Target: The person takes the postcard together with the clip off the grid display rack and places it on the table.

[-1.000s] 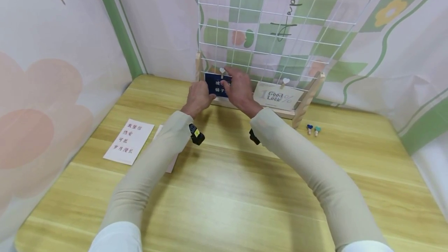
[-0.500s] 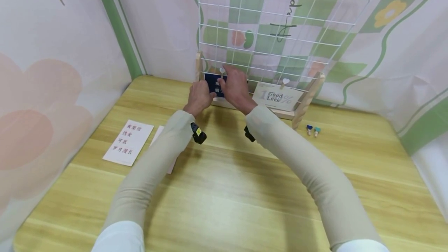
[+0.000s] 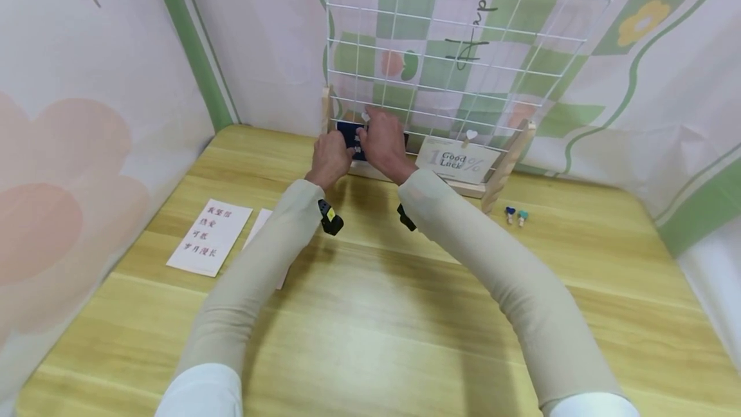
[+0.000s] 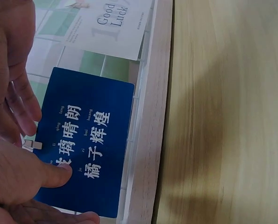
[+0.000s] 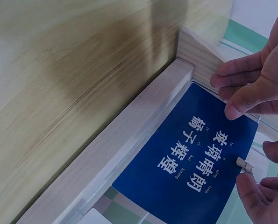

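A wide wooden surface (image 3: 370, 314) carries everything. At its far edge stands a white wire grid (image 3: 463, 50) in a wooden frame (image 3: 503, 166). A "Good Luck" card (image 3: 457, 159) already hangs on the grid's bottom row from a small heart clip (image 3: 472, 136), so that one looks done. The blue card (image 4: 85, 140) sits to its left, near the frame's left post, flat against the wires. The left hand (image 3: 330, 156) holds the blue card's edge with thumb and fingers. The right hand (image 3: 382, 143) pinches a little wooden clip (image 5: 244, 164) at the card's top edge. This clip seems not let go yet. Two white cards (image 3: 211, 235) lie near the left edge, waiting. Two tiny clips (image 3: 515, 214) lie near the frame's right foot.
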### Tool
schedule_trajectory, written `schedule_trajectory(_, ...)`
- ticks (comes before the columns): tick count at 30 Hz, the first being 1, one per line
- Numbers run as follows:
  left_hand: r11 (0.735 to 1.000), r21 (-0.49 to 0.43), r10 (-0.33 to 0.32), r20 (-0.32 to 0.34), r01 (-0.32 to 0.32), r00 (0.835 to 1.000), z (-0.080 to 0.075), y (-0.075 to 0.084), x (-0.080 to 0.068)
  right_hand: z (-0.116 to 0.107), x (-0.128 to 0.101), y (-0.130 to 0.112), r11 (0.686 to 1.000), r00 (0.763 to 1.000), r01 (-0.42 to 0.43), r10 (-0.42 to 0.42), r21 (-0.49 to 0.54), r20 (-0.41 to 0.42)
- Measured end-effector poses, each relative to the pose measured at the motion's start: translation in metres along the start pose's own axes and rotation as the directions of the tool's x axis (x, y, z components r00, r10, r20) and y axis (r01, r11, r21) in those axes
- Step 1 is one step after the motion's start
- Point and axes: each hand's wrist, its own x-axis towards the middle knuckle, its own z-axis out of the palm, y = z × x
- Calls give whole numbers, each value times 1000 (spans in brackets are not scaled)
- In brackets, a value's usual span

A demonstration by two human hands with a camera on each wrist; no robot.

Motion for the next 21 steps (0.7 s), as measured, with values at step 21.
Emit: schedule_trajectory(21, 999, 27, 23, -99, -20, 995, 2, 1, 8, 1, 5, -2, 999, 1000, -4, 4, -53, 7)
